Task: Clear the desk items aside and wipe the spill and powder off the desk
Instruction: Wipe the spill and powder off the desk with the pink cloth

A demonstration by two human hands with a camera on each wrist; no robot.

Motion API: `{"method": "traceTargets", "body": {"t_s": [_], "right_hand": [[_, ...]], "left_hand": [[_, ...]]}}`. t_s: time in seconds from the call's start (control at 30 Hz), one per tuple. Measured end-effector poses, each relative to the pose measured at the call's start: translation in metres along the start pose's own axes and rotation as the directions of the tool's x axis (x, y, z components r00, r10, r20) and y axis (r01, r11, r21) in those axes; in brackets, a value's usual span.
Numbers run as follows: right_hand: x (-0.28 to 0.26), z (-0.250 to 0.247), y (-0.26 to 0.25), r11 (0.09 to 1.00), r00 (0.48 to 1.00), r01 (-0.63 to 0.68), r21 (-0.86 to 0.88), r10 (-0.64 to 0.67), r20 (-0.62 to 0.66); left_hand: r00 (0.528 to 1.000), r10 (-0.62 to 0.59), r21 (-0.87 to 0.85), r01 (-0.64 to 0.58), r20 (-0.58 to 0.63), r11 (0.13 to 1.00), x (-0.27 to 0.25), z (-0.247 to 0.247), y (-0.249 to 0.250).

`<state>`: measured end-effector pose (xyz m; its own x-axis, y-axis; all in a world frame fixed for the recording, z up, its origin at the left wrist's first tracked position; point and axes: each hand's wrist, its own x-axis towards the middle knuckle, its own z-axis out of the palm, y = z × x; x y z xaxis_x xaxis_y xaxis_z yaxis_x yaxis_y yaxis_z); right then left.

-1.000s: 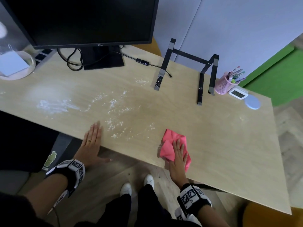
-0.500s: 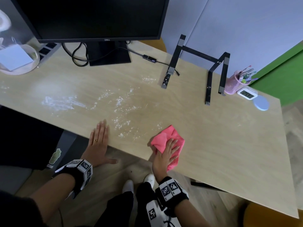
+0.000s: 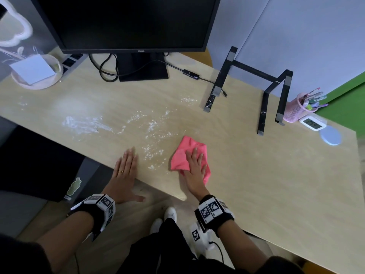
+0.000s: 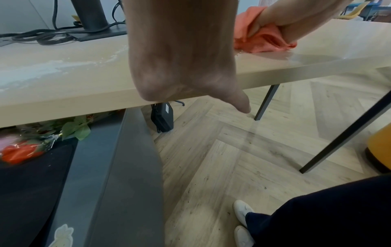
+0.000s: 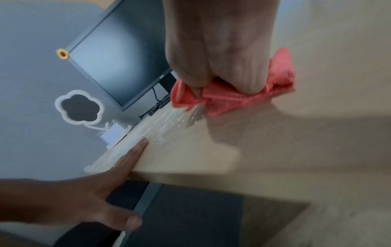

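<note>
White powder (image 3: 152,127) is scattered over the middle of the light wooden desk (image 3: 266,175), and a smeared white patch (image 3: 83,123) lies further left. My right hand (image 3: 194,165) presses flat on a crumpled pink cloth (image 3: 180,155) near the front edge, just right of the powder. In the right wrist view the cloth (image 5: 232,100) bunches under my palm. My left hand (image 3: 126,165) lies flat on the desk's front edge, left of the powder. Its fingers are straight, its thumb hangs below the edge, and it holds nothing.
A black monitor (image 3: 128,22) with cables stands at the back. A black laptop stand (image 3: 256,76) is back right, with a pink pen cup (image 3: 296,109), a small clock (image 3: 313,123) and a blue disc (image 3: 330,137) beside it. A pink tray (image 3: 19,84) sits back left.
My right hand has slid the pink cloth left along the front edge, closer to the powder and to my left hand. The left hand has stayed flat in place.
</note>
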<state>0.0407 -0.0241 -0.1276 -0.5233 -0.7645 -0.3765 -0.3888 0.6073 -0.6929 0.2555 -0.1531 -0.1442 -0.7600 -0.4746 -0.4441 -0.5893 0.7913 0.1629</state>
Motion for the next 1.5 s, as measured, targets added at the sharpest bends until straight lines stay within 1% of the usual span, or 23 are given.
{"method": "traceTargets", "body": {"t_s": [0.03,0.07,0.1,0.13,0.17,0.23,0.3,0.33,0.4,0.5,0.57,0.73,0.9,0.97,1.03,1.1,1.2,1.27,1.33,1.4,1.43,1.47,1.5], "right_hand": [[0.001,-0.009,0.005,0.997,0.994,0.035,-0.069,-0.028,0.101],[0.002,-0.021,0.008,0.987,0.978,0.075,-0.140,-0.046,0.203],[0.003,-0.033,0.011,0.968,0.957,0.128,-0.218,-0.063,0.283],[0.005,-0.044,0.014,0.937,0.940,0.196,-0.290,-0.095,0.328],[0.005,-0.054,0.017,0.902,0.935,0.258,-0.346,-0.143,0.325],[0.009,-0.064,0.027,0.829,0.926,0.362,-0.427,-0.266,0.269],[0.015,-0.062,0.038,0.769,0.888,0.455,-0.449,-0.355,0.291],[0.016,-0.058,0.042,0.762,0.876,0.477,-0.437,-0.374,0.304],[0.017,-0.047,0.048,0.782,0.883,0.466,-0.414,-0.383,0.270],[0.014,-0.030,0.050,0.825,0.909,0.415,-0.385,-0.390,0.143],[0.010,-0.022,0.050,0.827,0.912,0.404,-0.390,-0.398,0.101],[0.003,-0.007,0.053,0.837,0.926,0.356,-0.415,-0.375,0.038],[-0.017,0.022,0.052,0.858,0.939,0.293,-0.422,-0.341,-0.040],[-0.028,0.037,0.044,0.858,0.951,0.249,-0.449,-0.305,-0.056],[-0.037,0.055,0.032,0.857,0.958,0.217,-0.468,-0.278,-0.065],[-0.040,0.070,0.022,0.845,0.955,0.234,-0.481,-0.291,-0.047],[-0.027,0.077,0.011,0.841,0.927,0.310,-0.444,-0.371,-0.057],[-0.014,0.075,0.005,0.867,0.898,0.323,-0.380,-0.407,-0.166],[-0.006,0.064,-0.014,0.910,0.885,0.323,-0.260,-0.388,-0.259],[-0.002,0.046,-0.035,0.932,0.868,0.362,-0.035,-0.350,-0.352],[0.000,0.037,-0.041,0.917,0.858,0.392,0.081,-0.332,-0.393],[0.000,0.028,-0.048,0.901,0.844,0.410,0.144,-0.315,-0.434],[0.002,0.019,-0.048,0.896,0.842,0.406,0.179,-0.290,-0.455]], "left_hand": [[1.000,-0.004,0.003,0.004,-0.001,1.000,0.000,-0.001,0.000],[1.000,-0.010,0.007,0.010,0.000,1.000,0.001,-0.001,0.000],[1.000,-0.013,0.008,0.013,0.004,1.000,0.001,-0.001,-0.001],[1.000,-0.013,0.003,0.013,0.010,1.000,0.001,-0.001,-0.001],[1.000,-0.012,-0.003,0.012,0.011,1.000,0.001,-0.001,-0.001],[1.000,-0.015,0.006,0.015,-0.003,1.000,0.001,-0.003,0.000],[1.000,-0.020,0.017,0.020,-0.012,1.000,0.000,-0.005,0.002],[1.000,-0.025,0.022,0.025,-0.016,0.999,-0.001,-0.006,0.003],[0.999,-0.039,0.043,0.040,-0.026,0.998,-0.001,-0.008,0.005],[0.998,-0.056,0.057,0.058,-0.030,0.997,0.000,-0.011,0.007],[0.998,-0.062,0.068,0.063,-0.028,0.996,-0.001,-0.012,0.007],[0.997,-0.074,0.065,0.074,-0.008,0.995,-0.001,-0.011,0.007],[0.996,-0.090,0.041,0.090,-0.004,0.995,-0.001,-0.015,0.008],[0.996,-0.090,0.027,0.090,-0.012,0.996,0.000,-0.015,0.006],[0.997,-0.071,0.011,0.070,0.010,0.997,0.000,-0.012,0.005],[0.998,-0.048,-0.012,0.049,0.039,0.999,0.001,-0.009,0.001],[0.995,-0.015,-0.073,0.023,0.102,0.997,0.003,-0.005,-0.004],[0.993,-0.009,-0.074,0.017,0.115,0.997,0.003,-0.007,-0.005],[0.995,0.010,-0.056,-0.005,0.098,0.998,0.002,-0.009,-0.007],[0.995,0.035,-0.047,-0.031,0.092,0.998,0.000,-0.010,-0.009],[0.994,0.045,-0.044,-0.041,0.101,0.998,-0.001,-0.011,-0.010],[0.992,0.056,-0.040,-0.052,0.109,0.998,-0.002,-0.012,-0.013],[0.991,0.068,-0.034,-0.064,0.113,0.997,-0.003,-0.013,-0.014]]}}
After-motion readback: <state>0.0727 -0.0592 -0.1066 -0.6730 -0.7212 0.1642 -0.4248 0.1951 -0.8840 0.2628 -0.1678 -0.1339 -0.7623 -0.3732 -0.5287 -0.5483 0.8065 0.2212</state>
